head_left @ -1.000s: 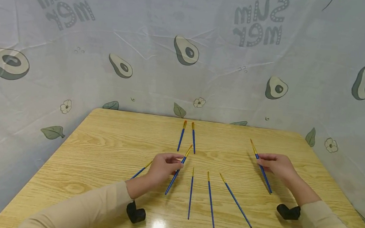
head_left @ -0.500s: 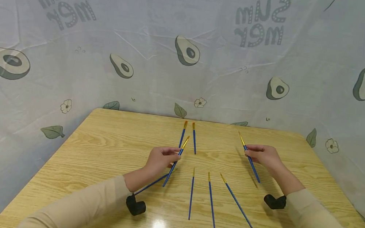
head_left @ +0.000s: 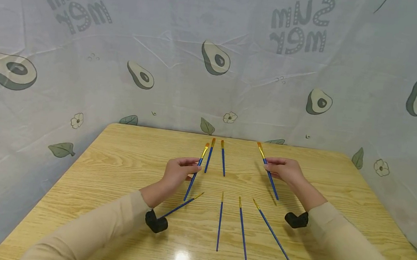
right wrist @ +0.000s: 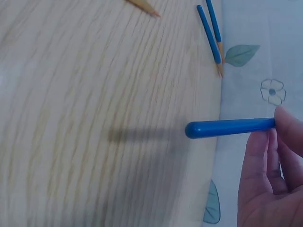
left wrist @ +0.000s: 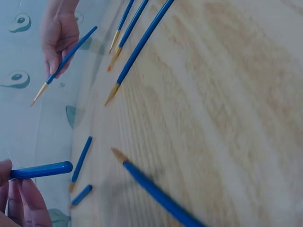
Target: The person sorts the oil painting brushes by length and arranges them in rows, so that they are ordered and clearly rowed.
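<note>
My left hand (head_left: 176,173) pinches a blue paintbrush (head_left: 193,179) with a gold ferrule, its orange bristles pointing to the back of the table. Over the right part of the table, my right hand (head_left: 285,171) pinches another blue paintbrush (head_left: 271,181), bristles also away from me; its handle end (right wrist: 227,127) hangs over its shadow in the right wrist view. Two paintbrushes lie at the back, a left one (head_left: 209,156) close beside the brush in my left hand and a right one (head_left: 222,160). Below my left hand lies a slanted paintbrush (head_left: 182,207), partly hidden by the wrist camera.
Nearer to me on the wooden table (head_left: 116,146) lie three thin paintbrushes: one straight (head_left: 220,223), one slightly tilted (head_left: 242,231), one slanting right (head_left: 272,232). A printed avocado curtain (head_left: 173,101) hangs along the table's far edge. Black cameras sit at both wrists.
Both hands have moved toward the back of the table with their paintbrushes, the right one also leftward and the left slightly leftward. The slanted brush beneath the left hand has come into fuller view.
</note>
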`<control>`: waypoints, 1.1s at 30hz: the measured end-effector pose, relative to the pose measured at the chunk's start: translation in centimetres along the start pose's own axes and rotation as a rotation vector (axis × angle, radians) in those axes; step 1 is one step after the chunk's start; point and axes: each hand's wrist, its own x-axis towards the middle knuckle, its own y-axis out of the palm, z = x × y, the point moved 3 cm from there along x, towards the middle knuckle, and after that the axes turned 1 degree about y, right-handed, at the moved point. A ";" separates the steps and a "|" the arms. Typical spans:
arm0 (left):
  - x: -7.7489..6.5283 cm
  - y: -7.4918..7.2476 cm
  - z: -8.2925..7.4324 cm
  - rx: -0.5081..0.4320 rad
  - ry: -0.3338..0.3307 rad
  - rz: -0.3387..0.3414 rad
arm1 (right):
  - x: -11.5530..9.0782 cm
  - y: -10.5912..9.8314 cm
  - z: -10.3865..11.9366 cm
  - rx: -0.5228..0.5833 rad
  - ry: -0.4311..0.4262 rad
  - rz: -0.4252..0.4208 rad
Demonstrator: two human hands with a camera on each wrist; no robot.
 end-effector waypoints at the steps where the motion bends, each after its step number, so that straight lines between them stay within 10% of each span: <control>1: 0.3 -0.1 0.0 0.002 0.003 -0.009 | 0.1 0.3 0.2 0.010 0.013 -0.004; 11: 3.3 -1.2 -0.4 0.019 0.012 -0.048 | 4.9 1.4 -1.3 0.119 0.011 0.018; 33: 9.5 -1.6 0.4 0.101 -0.070 -0.133 | 6.3 7.6 1.8 0.182 0.097 -0.115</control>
